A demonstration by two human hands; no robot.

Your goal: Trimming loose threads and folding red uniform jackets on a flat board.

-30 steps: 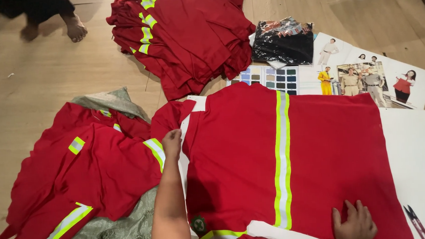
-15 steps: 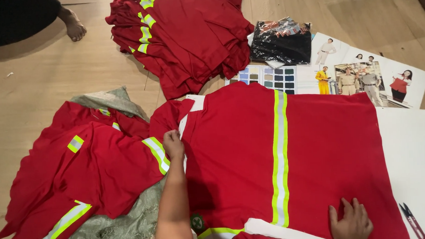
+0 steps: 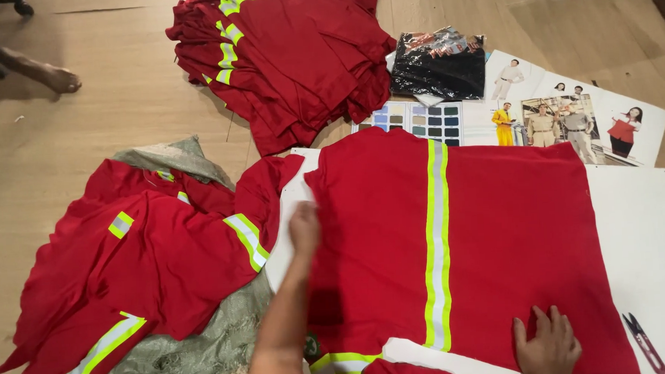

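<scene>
The red shirt [image 3: 455, 249] with its yellow reflective stripe lies flat on the white board [image 3: 648, 225] in front of me. My left hand [image 3: 303, 227] presses open on its edge at nine o'clock; my right hand [image 3: 546, 346] rests flat, fingers spread, on the hem at five o'clock. A heap of red shirts [image 3: 127, 271] lies at nine o'clock on a green sack [image 3: 183, 350], a stack of red shirts [image 3: 289, 54] at twelve, small scissors [image 3: 642, 342] at four.
</scene>
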